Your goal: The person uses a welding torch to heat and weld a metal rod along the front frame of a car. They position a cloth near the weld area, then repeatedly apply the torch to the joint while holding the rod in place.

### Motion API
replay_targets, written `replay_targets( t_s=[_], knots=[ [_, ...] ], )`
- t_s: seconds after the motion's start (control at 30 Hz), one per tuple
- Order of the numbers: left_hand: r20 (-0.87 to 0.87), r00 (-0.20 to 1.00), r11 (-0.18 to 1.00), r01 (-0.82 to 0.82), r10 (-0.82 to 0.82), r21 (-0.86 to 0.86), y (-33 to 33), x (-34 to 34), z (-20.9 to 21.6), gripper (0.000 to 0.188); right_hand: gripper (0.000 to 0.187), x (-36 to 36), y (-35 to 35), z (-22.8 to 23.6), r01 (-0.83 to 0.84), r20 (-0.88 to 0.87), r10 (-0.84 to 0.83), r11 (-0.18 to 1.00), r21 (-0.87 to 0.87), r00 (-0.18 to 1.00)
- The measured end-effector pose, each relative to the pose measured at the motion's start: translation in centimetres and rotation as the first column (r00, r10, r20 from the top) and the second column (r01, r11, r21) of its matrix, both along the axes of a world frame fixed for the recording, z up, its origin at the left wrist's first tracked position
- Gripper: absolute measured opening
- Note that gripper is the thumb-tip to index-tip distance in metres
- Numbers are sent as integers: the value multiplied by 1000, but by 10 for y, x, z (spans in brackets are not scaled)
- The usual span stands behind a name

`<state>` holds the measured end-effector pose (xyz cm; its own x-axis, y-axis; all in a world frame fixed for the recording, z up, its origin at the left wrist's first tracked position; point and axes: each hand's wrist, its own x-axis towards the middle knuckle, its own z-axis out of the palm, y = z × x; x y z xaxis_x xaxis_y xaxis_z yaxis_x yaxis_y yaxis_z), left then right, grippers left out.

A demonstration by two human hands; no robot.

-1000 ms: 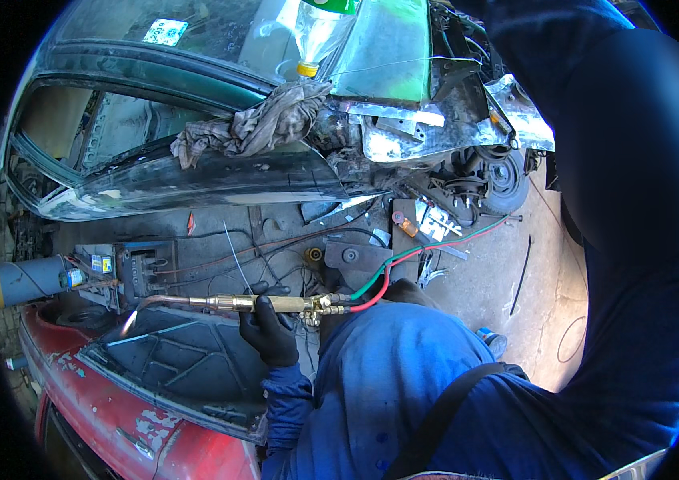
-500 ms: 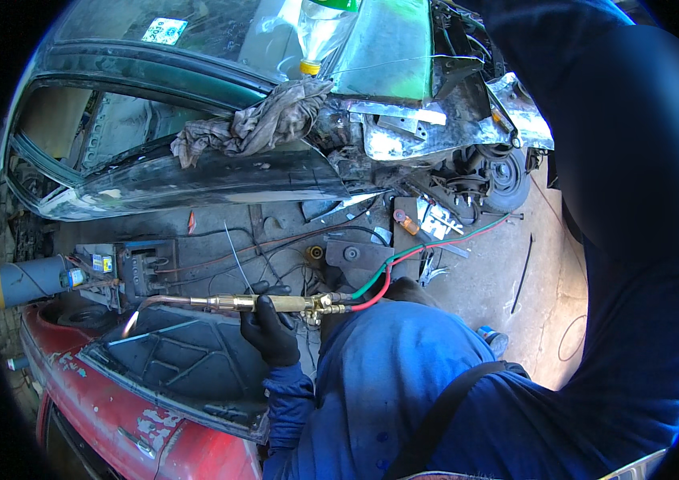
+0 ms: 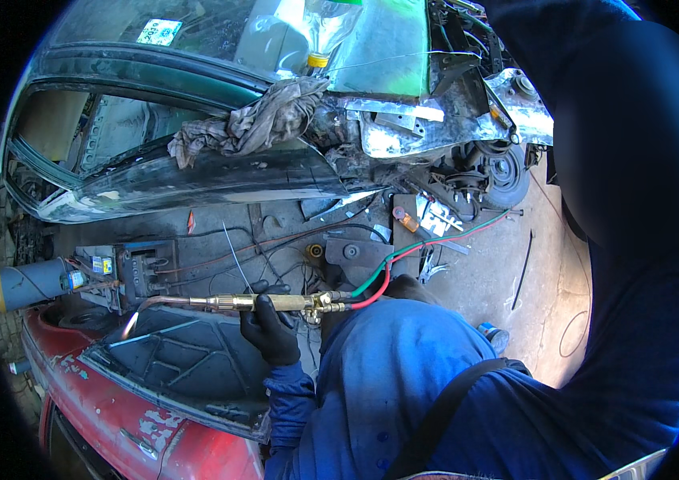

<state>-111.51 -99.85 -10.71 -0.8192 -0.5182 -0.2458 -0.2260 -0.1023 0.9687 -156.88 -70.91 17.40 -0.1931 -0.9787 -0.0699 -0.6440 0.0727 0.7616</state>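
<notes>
My left hand [image 3: 269,330], in a black glove, is wrapped round the brass handle of a gas welding torch [image 3: 219,303]. The torch lies level, its bent tip pointing left and down, and a small flame [image 3: 129,325] burns at the tip above a black panel. A thin metal rod [image 3: 235,252] rises up and left from the fingers of the same hand. Red and green hoses [image 3: 383,280] run from the torch's valve end toward the upper right. My right arm, in a blue sleeve [image 3: 643,344], is raised along the right side; its hand is out of the picture.
A partly stripped car body [image 3: 219,180] stands ahead, with a grey rag [image 3: 259,124] and an upturned plastic bottle [image 3: 319,40] on it. The black panel [image 3: 187,360] rests on a red car [image 3: 99,392]. A blue-grey cylinder [image 3: 31,284] lies at left. Cables and metal scraps litter the floor.
The view has shifted very slightly, so the car and rag sit a little further left. My left hand keeps the same hold on the lit torch.
</notes>
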Motion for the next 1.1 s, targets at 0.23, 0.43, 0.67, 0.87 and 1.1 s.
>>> replay_targets(
  t_s=[0.23,0.43,0.67,0.87,1.1],
  knots=[
    [-14,1000,1000,-9,9,-10,1,-2,-3,31,32,6,-1,4,-17,68,20,999,-42,998],
    [-21,1000,1000,0,0,3,2,-2,-1,32,32,4,2,3,-15,35,15,1000,-18,999],
    [-23,1000,1000,11,-11,-9,3,-3,0,34,30,2,5,5,21,20,-21,1000,2,1000],
    [-29,999,1000,19,-19,-11,3,-5,-1,36,28,3,5,2,29,-5,-29,999,27,1000],
    [-32,999,999,31,-31,-15,5,-6,3,36,30,6,6,5,31,48,-30,999,-25,998]
  ],
)
